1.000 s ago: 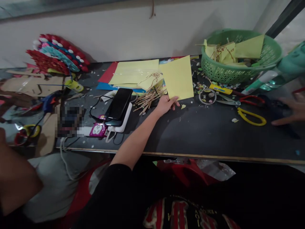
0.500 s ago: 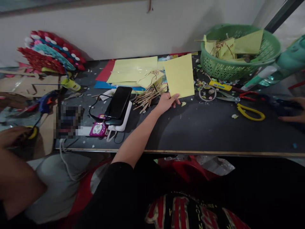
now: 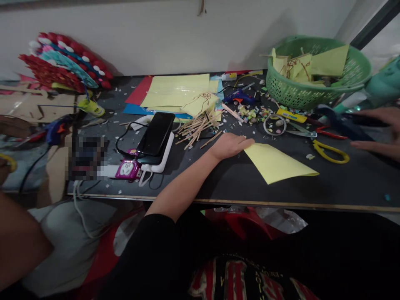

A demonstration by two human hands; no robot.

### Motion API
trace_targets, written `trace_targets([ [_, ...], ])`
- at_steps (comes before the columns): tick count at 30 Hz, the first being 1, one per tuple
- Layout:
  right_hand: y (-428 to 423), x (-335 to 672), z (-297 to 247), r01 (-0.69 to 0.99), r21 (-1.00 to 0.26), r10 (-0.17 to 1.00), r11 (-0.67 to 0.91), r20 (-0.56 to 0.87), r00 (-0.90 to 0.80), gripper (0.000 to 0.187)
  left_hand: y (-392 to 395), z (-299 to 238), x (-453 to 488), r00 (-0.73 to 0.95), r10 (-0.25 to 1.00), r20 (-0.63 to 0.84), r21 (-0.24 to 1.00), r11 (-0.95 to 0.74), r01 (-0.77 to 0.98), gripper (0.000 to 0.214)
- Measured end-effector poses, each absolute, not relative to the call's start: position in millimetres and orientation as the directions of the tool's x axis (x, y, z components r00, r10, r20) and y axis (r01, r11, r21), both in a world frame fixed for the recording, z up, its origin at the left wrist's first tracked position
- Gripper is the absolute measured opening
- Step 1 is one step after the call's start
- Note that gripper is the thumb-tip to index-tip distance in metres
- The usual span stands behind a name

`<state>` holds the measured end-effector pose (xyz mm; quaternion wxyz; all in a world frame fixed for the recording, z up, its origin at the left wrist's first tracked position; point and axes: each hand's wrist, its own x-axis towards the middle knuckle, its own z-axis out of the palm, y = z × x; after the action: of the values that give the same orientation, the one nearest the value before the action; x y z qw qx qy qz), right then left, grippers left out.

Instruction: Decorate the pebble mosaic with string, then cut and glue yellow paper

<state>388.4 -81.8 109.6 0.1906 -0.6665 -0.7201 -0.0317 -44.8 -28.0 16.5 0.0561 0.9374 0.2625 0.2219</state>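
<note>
Leftmost, storing a red and teal paper ornament (image 3: 62, 62) propped against the wall, probably to spare it from the cutting mess. Stacking a black phone (image 3: 156, 133) on a white power bank (image 3: 160, 161), apparently for charging, with the cable looping toward the counter (image 3: 237, 187) edge. Heaping thin wooden sticks (image 3: 200, 125) just beyond, touching the pile of coloured sheets (image 3: 178, 89) behind and lying within easy reach.

Resting the left hand (image 3: 229, 146) palm down near the counter's middle. Holding its fingers (image 3: 246, 143) together and stretched flat, clamping nothing, tips touching the nearest corner of the yellow sheet (image 3: 278, 163), seemingly pinning it against sliding. Laying that yellow sheet flat on bare dark counter, in front of the scraps, likely for a clean working surface.

Parking a blue glue gun (image 3: 239, 98), a tape ring (image 3: 275, 125) and scissors (image 3: 301, 133) farther back among paper crumbs. Collecting yellow offcuts in the green basket (image 3: 315, 98) at the back right.

Sharing the right edge with another person's hands (image 3: 375, 146), reaching onto something dark and blurred. Showing nothing of the person's own right hand.
</note>
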Motion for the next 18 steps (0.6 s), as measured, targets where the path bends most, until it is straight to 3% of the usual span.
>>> trace_targets([
  [2,-69.4,351.8,106.4,0.945,-0.109,0.888,0.309,0.389,-0.246,0.127,-27.2,15.8,-46.4,0.748,0.541,0.384,0.234,-0.841,0.488,0.04],
  [6,-32.2,276.1,98.8,0.955,0.161,0.907,0.25,0.307,-0.289,0.086,-24.8,16.2,-48.3,0.703,0.592,0.395,0.309,-0.806,0.506,0.037],
  [8,-6.7,239.8,98.2,0.966,0.125,0.934,0.227,0.251,-0.252,0.083,-23.3,17.4,-49.8,0.704,0.594,0.389,0.31,-0.804,0.507,0.037],
  [13,55.5,166.1,90.7,0.984,-0.001,0.967,0.181,0.182,-0.178,0.084,-18.9,18.8,-55.6,0.718,0.586,0.376,0.16,-0.804,0.572,0.04],
  [15,67.7,144.8,82.3,0.979,-0.032,0.975,0.203,0.099,-0.199,0.075,-17.3,17.6,-56.4,0.7,0.604,0.381,0.169,-0.79,0.589,0.039],
  [18,71.7,124.0,69.1,0.985,-0.088,0.981,0.145,0.144,-0.132,0.07,-15.3,15.4,-55.3,0.656,0.646,0.391,0.211,-0.757,0.619,0.037],
])
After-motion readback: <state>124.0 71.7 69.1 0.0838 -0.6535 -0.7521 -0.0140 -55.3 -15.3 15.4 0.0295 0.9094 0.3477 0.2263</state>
